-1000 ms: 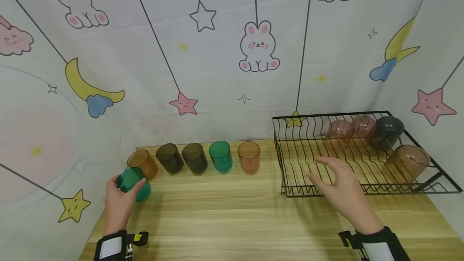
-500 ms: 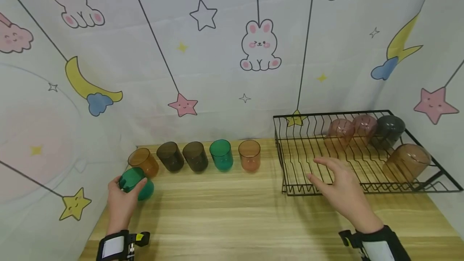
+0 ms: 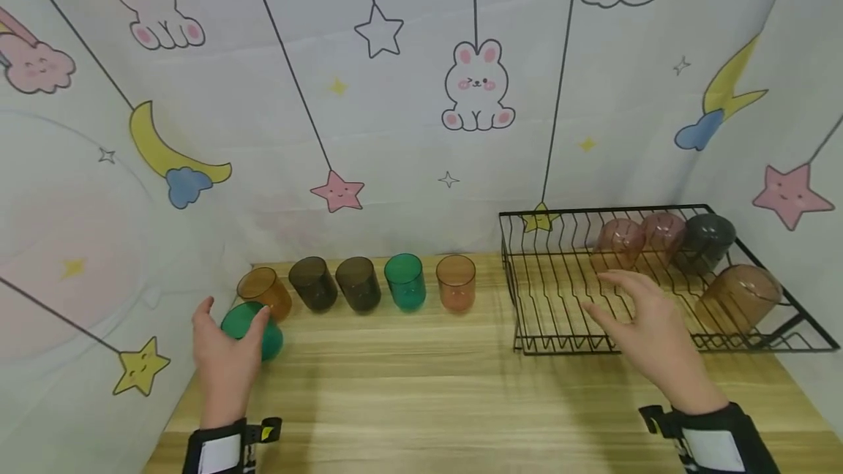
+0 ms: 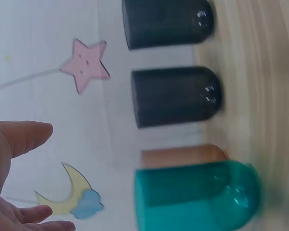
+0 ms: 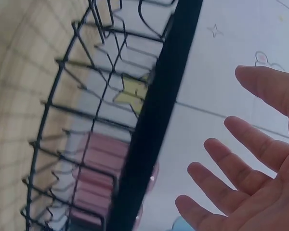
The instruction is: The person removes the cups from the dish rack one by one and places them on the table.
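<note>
My left hand (image 3: pixel 227 360) is spread behind a green cup (image 3: pixel 268 342) at the left end of the table. In the left wrist view the thumb and fingers stand apart from that green cup (image 4: pixel 197 197), which is upright on the wood. An amber cup (image 3: pixel 266 291) stands just behind it. My right hand (image 3: pixel 658 346) hovers above the front edge of the black wire rack (image 3: pixel 560 339), its thumb and fingers apart and holding nothing. In the right wrist view the fingers (image 5: pixel 236 166) are spread beside the rack's dark rim.
Along the back stand two dark cups (image 3: pixel 312 285), another green cup (image 3: pixel 405 284) and an orange cup (image 3: pixel 456 285). Upside down in the rack are two pink cups (image 3: pixel 619 240), a dark grey cup (image 3: pixel 710 240) and a tan cup (image 3: pixel 740 295). A printed cloth (image 3: pixel 395 123) hangs behind.
My left hand has let go of the green cup, which now stands upright, and its fingers have spread. My right hand has shifted slightly right, still empty.
</note>
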`<state>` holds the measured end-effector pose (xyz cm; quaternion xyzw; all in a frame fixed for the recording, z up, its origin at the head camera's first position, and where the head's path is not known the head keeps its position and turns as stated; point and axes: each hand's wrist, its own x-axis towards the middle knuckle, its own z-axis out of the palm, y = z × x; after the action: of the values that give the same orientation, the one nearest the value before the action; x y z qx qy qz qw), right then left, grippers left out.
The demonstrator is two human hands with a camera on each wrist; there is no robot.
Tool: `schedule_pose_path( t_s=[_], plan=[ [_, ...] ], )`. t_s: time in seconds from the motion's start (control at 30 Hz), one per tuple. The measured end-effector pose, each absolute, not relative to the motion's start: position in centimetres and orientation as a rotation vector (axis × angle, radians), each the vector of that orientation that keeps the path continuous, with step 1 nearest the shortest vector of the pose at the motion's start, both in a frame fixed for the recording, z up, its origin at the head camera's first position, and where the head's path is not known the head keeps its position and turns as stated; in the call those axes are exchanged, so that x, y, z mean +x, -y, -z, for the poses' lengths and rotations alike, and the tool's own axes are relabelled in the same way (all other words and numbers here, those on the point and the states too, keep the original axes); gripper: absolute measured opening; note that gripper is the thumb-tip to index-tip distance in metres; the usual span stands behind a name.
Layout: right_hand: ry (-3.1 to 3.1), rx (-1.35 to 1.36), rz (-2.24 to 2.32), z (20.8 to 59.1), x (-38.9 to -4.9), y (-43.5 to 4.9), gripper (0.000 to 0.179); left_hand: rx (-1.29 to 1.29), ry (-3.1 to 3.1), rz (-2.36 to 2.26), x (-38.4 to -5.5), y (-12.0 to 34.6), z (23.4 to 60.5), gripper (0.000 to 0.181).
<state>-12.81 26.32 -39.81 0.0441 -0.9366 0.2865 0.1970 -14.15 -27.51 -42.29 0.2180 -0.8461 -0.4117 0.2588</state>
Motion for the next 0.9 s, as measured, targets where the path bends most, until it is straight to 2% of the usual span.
schedule_pose_path(
  t_s=[0.23,0.47,0.9],
  plan=[
    [2.593,0.044,-0.702,38.5,-13.0,-29.1,0.052,0.250,2.311,0.988,-13.5,23.6,41.2,0.081],
    [2.593,-0.121,-0.575,38.2,-13.7,-32.5,0.056,0.031,2.401,0.967,-13.2,19.3,41.1,0.075],
    [2.775,-0.466,-0.379,38.2,-14.3,-37.9,0.078,-0.314,2.595,0.974,-13.2,11.4,43.6,0.071]
  ],
)
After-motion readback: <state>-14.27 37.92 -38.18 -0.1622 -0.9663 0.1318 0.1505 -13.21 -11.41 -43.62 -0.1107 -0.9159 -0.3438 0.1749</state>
